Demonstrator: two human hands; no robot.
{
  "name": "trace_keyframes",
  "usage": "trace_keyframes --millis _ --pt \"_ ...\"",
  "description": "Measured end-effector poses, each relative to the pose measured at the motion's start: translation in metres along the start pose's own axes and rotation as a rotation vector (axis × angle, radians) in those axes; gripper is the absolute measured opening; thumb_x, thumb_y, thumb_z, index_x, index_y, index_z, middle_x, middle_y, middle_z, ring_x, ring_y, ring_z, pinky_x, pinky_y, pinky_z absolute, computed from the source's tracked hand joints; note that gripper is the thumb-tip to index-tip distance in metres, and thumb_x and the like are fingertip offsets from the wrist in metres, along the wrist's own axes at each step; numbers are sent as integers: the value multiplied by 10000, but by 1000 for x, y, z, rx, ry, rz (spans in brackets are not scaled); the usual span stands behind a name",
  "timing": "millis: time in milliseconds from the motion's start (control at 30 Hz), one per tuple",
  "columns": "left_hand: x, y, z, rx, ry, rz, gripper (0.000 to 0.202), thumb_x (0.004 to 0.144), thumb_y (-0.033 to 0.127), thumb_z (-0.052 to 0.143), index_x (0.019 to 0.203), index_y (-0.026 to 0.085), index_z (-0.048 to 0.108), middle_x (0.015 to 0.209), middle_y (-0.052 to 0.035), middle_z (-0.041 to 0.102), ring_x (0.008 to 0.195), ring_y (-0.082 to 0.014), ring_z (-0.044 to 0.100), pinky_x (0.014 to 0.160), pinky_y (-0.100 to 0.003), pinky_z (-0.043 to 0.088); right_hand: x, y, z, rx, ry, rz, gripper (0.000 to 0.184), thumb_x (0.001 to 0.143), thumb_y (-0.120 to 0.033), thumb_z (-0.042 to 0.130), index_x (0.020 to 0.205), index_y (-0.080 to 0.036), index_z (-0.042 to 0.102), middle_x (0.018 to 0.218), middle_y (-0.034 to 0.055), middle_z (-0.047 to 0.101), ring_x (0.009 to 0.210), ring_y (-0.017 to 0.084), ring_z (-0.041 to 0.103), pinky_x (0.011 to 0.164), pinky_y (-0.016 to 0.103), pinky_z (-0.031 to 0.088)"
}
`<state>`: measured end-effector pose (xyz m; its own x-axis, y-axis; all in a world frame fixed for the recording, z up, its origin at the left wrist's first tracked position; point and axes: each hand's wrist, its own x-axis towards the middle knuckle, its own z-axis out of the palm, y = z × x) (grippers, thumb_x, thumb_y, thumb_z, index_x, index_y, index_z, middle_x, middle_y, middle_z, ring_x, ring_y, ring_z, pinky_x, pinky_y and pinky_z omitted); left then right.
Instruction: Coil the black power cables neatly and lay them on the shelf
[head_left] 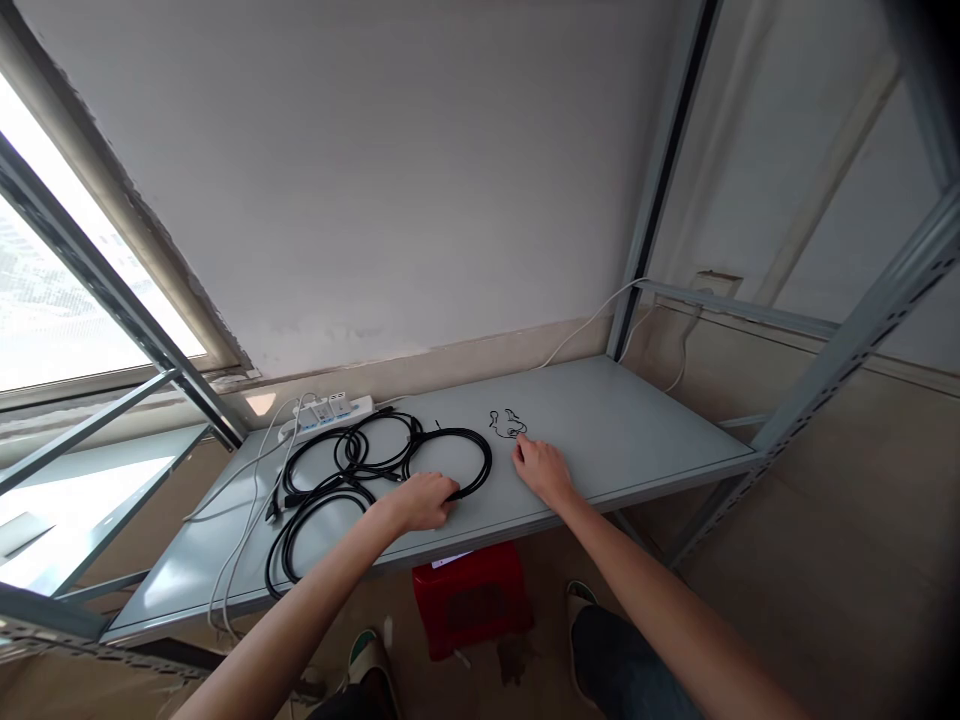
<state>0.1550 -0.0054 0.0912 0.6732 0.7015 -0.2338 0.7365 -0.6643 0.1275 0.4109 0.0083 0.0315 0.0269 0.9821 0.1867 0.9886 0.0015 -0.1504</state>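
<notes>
Several black cables [375,462] lie coiled on a grey metal shelf [637,430]. My left hand [424,500] is closed around the near edge of the rightmost black coil [472,455]. My right hand [541,468] rests on the shelf just to the right of that coil, its fingers bent toward a few small black twist ties [508,425]. I cannot make out whether the fingers pinch one of them.
A white power strip [330,410] with white cords lies at the back left of the shelf. A white cable [592,325] runs along the wall to the shelf post. A red plastic stool [472,595] stands under the shelf. A window [60,290] is at left.
</notes>
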Motion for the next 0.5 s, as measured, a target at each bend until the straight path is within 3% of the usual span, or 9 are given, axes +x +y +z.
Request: trace_keyframes --millis 100,167,267,367,500 --pt "2 -5 -13 -295 -135 20 253 853 220 551 1070 234 681 734 -42 718 727 -220 664 648 -289 446 -1 -1 -2 4 1 -2 238 1030 -220 377 1021 -189 613 775 58 690 687 198 652 611 283 319" --pt "1 -7 -18 -409 -175 23 285 827 320 638 1099 239 670 779 -31 714 694 -204 639 629 -280 434 -1 -1 -3 3 0 -4 224 1030 -219 388 1017 -189 609 775 58 691 695 199 659 609 281 316" --pt "-2 -6 -17 -496 -170 20 394 732 571 753 913 230 672 802 -20 682 667 -182 604 598 -265 401 -2 -2 -4 -3 -1 -2 206 1033 -223 399 1006 -193 600 777 55 694 702 195 666 604 279 308" --pt "-4 -3 -7 -534 -149 -44 535 755 740 649 643 221 585 621 -7 600 546 -160 528 547 -275 360 -2 -2 -3 -11 14 1 201 1032 -226 403 1009 -193 600 794 57 702 709 197 670 605 279 309" --pt "-4 -3 4 -452 -171 -59 521 896 622 512 560 223 532 524 -8 551 489 -152 488 538 -283 363 -1 -1 -1 -10 25 -4 211 1025 -217 399 1014 -189 608 786 57 703 695 195 665 600 280 306"
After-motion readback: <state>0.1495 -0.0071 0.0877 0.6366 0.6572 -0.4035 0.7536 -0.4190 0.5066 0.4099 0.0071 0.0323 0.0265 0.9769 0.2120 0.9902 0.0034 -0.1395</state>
